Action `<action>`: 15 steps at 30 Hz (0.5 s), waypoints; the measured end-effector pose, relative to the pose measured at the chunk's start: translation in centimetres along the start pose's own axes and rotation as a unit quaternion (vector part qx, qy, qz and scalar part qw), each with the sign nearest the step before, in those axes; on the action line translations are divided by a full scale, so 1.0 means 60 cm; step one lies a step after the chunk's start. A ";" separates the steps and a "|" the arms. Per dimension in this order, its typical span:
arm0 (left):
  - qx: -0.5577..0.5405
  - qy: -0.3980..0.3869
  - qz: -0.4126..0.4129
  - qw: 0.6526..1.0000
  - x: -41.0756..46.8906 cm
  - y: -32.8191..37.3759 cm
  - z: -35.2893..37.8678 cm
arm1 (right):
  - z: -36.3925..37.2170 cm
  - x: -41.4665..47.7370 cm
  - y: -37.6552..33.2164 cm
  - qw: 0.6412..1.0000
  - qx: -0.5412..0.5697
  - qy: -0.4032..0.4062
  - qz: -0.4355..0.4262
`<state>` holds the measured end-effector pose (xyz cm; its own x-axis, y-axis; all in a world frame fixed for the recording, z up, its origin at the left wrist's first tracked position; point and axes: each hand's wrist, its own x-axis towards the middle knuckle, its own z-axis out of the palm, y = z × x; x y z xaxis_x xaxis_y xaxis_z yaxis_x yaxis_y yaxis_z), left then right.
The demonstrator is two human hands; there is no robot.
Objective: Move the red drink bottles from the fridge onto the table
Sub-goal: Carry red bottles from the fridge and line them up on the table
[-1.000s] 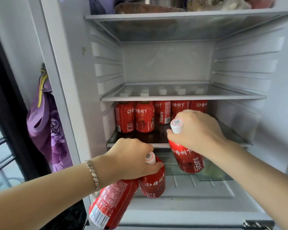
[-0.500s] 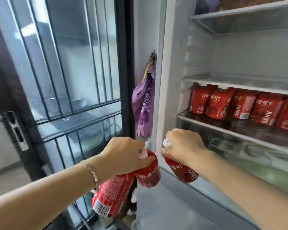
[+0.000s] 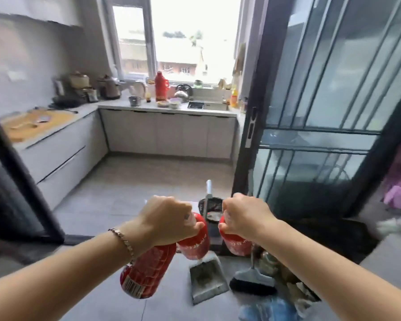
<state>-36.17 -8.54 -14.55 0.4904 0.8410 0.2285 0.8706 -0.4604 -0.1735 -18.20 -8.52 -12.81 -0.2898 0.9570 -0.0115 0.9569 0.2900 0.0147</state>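
Note:
My left hand [image 3: 166, 218] grips two red drink bottles by their necks: one [image 3: 146, 273] hangs tilted down to the left below my wrist, the other [image 3: 196, 240] hangs upright beside it. My right hand [image 3: 245, 216] is closed around the top of a third red bottle [image 3: 236, 245], whose cap is hidden under my fingers. All three bottles hang in the air above the grey floor. The fridge is out of view and no table shows.
A grey dustpan [image 3: 206, 279] with its upright handle and a broom head [image 3: 252, 282] lie on the floor just below my hands. A dark-framed glass door [image 3: 322, 112] stands at the right. Kitchen counters [image 3: 167, 108] with kettles and a red thermos [image 3: 161, 86] line the far wall and left side.
My view has swung left from the fridge to the kitchen. Both hands have carried the three bottles away from the fridge and now hold them over the floor.

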 end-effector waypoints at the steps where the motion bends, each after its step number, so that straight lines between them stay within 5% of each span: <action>1: 0.019 0.005 -0.025 1.000 -0.038 -0.035 0.003 | 0.005 0.018 -0.047 1.000 0.000 -0.008 -0.029; 7: 0.030 -0.067 -0.223 0.972 -0.324 -0.237 0.006 | 0.030 0.085 -0.394 0.980 -0.017 -0.033 -0.195; 15: 0.065 -0.129 -0.374 0.916 -0.662 -0.473 -0.015 | 0.038 0.111 -0.838 0.933 0.002 -0.057 -0.356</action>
<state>-80.31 -29.12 -17.86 -0.2815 0.9545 0.0978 0.9389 0.2951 -0.1771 -68.22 -16.77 -15.91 -0.8486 0.5142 -0.1242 0.5222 0.8518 -0.0411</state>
